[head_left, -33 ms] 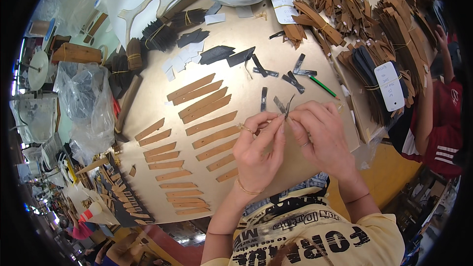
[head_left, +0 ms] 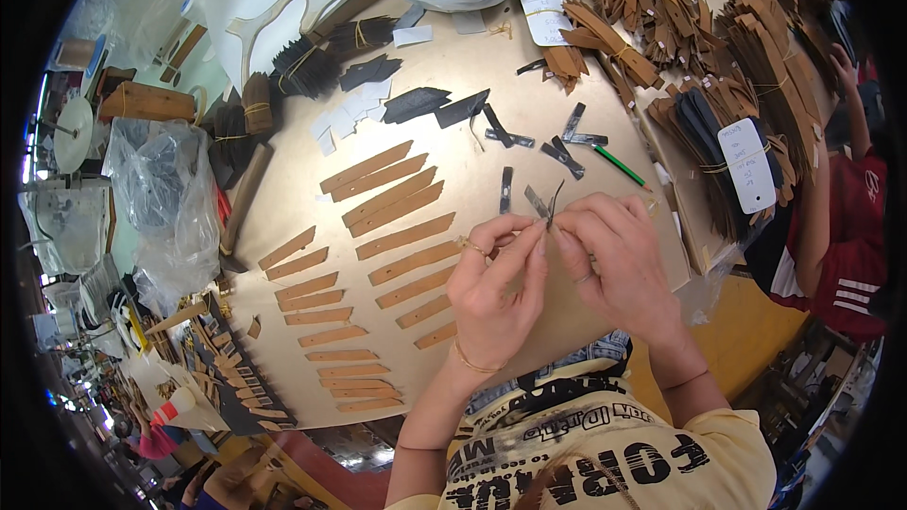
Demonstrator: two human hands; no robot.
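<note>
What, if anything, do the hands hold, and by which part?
Narrow, dark strip material, pinched near its lower visible end by the left hand. The right hand is there too; whether it grips cannot be told.

So we've got our left forearm (head_left: 423,439) and right forearm (head_left: 688,380) angled up and inward, with both hands nearly meeting at the fingertips out front. Our left hand (head_left: 499,279) has its thumb and index finger pinched together, other fingers curled, while our right hand (head_left: 616,263) leans in, knuckles bent, though honestly we can't tell how closed its grip is.
</note>
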